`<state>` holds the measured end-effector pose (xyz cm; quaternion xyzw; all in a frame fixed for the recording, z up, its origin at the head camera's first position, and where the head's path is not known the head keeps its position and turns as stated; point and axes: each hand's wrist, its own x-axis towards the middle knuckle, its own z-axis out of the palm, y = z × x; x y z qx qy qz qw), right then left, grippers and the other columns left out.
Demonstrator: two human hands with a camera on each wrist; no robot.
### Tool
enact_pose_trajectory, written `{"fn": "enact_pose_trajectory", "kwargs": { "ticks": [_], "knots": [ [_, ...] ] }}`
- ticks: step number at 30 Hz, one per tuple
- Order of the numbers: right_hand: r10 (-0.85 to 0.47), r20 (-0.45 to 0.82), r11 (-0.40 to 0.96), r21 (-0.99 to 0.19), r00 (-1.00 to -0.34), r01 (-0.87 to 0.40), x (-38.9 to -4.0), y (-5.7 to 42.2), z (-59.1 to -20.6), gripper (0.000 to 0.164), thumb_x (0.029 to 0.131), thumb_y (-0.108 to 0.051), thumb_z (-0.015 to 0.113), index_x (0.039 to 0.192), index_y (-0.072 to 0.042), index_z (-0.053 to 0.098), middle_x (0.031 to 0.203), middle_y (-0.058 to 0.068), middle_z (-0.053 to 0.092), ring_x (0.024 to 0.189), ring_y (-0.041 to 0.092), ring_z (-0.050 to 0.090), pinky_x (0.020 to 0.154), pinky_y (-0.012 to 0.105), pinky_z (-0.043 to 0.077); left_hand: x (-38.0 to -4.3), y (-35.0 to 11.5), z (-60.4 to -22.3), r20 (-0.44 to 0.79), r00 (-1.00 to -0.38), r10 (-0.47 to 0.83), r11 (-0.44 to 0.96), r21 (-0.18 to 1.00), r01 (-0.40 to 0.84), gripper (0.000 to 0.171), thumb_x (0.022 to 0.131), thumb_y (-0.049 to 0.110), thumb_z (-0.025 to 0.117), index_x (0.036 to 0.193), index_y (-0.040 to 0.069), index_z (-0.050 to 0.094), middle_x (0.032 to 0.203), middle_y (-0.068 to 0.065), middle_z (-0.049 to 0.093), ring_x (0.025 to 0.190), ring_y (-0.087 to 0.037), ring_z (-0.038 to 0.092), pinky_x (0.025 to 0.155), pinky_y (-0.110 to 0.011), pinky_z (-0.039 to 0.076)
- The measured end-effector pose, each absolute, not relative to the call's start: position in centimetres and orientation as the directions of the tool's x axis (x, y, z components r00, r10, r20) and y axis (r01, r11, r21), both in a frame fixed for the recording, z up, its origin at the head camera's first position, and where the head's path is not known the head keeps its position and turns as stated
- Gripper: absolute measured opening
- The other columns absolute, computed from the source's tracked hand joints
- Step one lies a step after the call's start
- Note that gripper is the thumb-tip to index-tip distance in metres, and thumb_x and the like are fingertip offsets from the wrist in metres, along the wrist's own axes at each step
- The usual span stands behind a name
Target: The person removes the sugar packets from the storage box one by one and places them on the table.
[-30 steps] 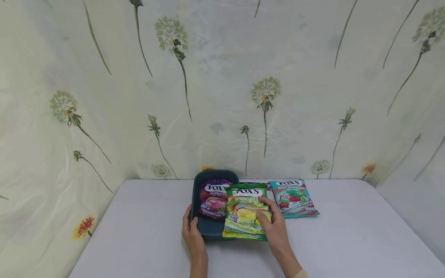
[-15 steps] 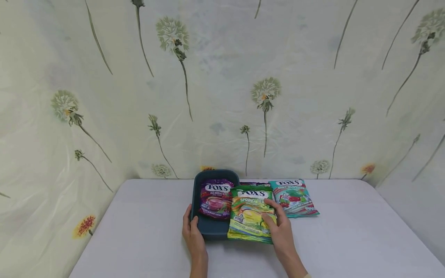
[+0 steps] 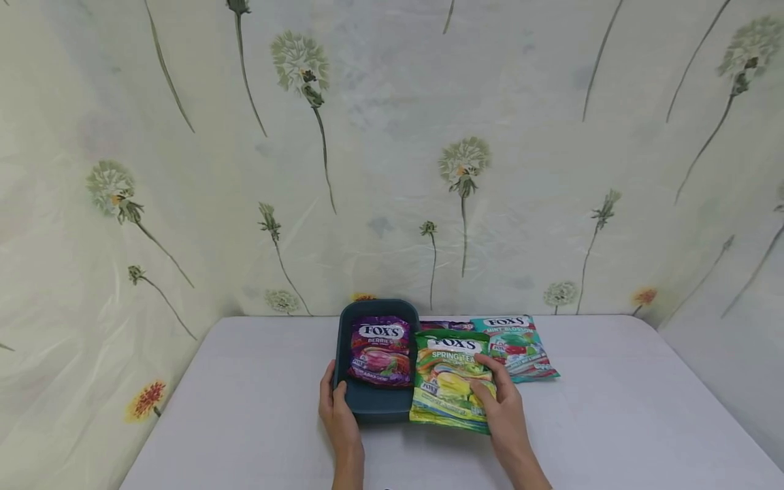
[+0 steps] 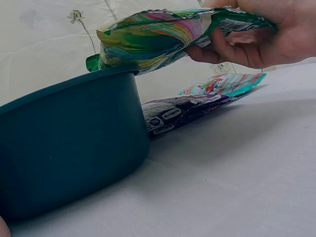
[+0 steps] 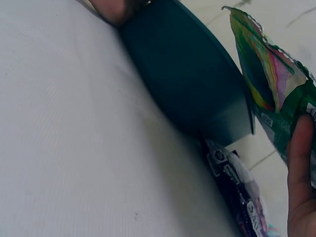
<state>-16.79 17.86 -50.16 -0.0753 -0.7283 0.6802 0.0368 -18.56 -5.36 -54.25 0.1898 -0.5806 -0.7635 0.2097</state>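
My right hand [image 3: 505, 415] grips a green and yellow Fox's Spring Tea candy bag [image 3: 450, 388], thumb on its front and other fingers beneath. In the left wrist view this candy bag [image 4: 153, 39] is raised, its left edge over the rim of a dark teal plastic bin [image 4: 74, 143]. My left hand [image 3: 341, 418] holds the bin [image 3: 373, 408] at its front left corner. Inside lies a purple Fox's Berries candy bag [image 3: 381, 350], face up. The right hand [image 5: 301, 173] shows only partly in the right wrist view.
A teal Fox's Mint Blossom candy bag [image 3: 517, 347] lies on the white-covered table [image 3: 612, 408] right of the bin. Beside the bin is another purple candy bag [image 4: 177, 113], mostly hidden from above. A flower-patterned sheet [image 3: 380, 170] hangs behind the table.
My right hand has drawn the Spring Tea candy bag rightward and slightly nearer, uncovering more of the Berries bag and the bin. The left hand stays at the bin.
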Motion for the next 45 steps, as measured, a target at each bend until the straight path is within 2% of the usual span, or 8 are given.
{"fn": "enact_pose_trajectory", "kwargs": {
  "ticks": [3, 12, 23, 31, 45],
  "knots": [
    [0.162, -0.053, 0.059, -0.996, -0.985, 0.063, -16.7, 18.0, -50.2, 0.043, 0.096, -0.017, 0.053, 0.137, -0.025, 0.043, 0.153, -0.009, 0.026, 0.129, 0.008, 0.032, 0.085, 0.003, 0.04, -18.5, -5.3, -54.3, -0.05, -0.841, -0.538, -0.24, 0.966, 0.096, 0.044, 0.097, 0.012, 0.039, 0.14, 0.015, 0.045, 0.148, -0.006, 0.042, 0.141, -0.022, 0.031, 0.117, -0.048, 0.023],
    [0.166, -0.035, 0.05, -0.998, -0.986, 0.044, -16.7, 18.6, -50.6, 0.044, 0.095, -0.018, 0.054, 0.138, -0.021, 0.043, 0.154, -0.007, 0.025, 0.14, 0.009, 0.022, 0.087, 0.0, 0.037, -18.5, -5.5, -54.2, -0.061, -0.841, -0.538, -0.245, 0.966, 0.087, 0.044, 0.097, 0.013, 0.039, 0.141, 0.015, 0.044, 0.149, -0.007, 0.04, 0.142, -0.023, 0.03, 0.116, -0.049, 0.023],
    [0.175, -0.059, 0.046, -0.997, -0.983, 0.068, -16.3, 19.2, -50.5, 0.045, 0.096, -0.018, 0.053, 0.138, -0.023, 0.042, 0.155, -0.009, 0.024, 0.133, 0.007, 0.027, 0.085, 0.003, 0.04, -18.4, -5.4, -54.2, -0.059, -0.838, -0.543, -0.216, 0.974, 0.072, 0.044, 0.097, 0.015, 0.039, 0.14, 0.017, 0.044, 0.149, -0.006, 0.041, 0.142, -0.023, 0.03, 0.117, -0.049, 0.023],
    [0.182, -0.081, 0.032, -0.996, -0.98, 0.088, -16.1, 19.7, -50.5, 0.045, 0.096, -0.02, 0.052, 0.139, -0.024, 0.04, 0.152, -0.008, 0.027, 0.121, 0.008, 0.037, 0.083, 0.007, 0.044, -18.5, -5.4, -54.3, -0.059, -0.836, -0.546, -0.205, 0.977, 0.065, 0.044, 0.097, 0.016, 0.039, 0.141, 0.017, 0.044, 0.149, -0.005, 0.04, 0.142, -0.024, 0.03, 0.116, -0.05, 0.023],
    [0.15, -0.079, 0.03, -0.996, -0.986, 0.084, -15.9, 20.2, -50.9, 0.046, 0.096, -0.018, 0.053, 0.14, -0.023, 0.04, 0.154, -0.007, 0.024, 0.126, 0.007, 0.035, 0.086, 0.006, 0.043, -18.5, -5.3, -54.4, -0.047, -0.834, -0.549, -0.186, 0.98, 0.067, 0.044, 0.098, 0.016, 0.039, 0.141, 0.017, 0.043, 0.149, -0.006, 0.04, 0.142, -0.025, 0.03, 0.116, -0.05, 0.024]
  ]
}}
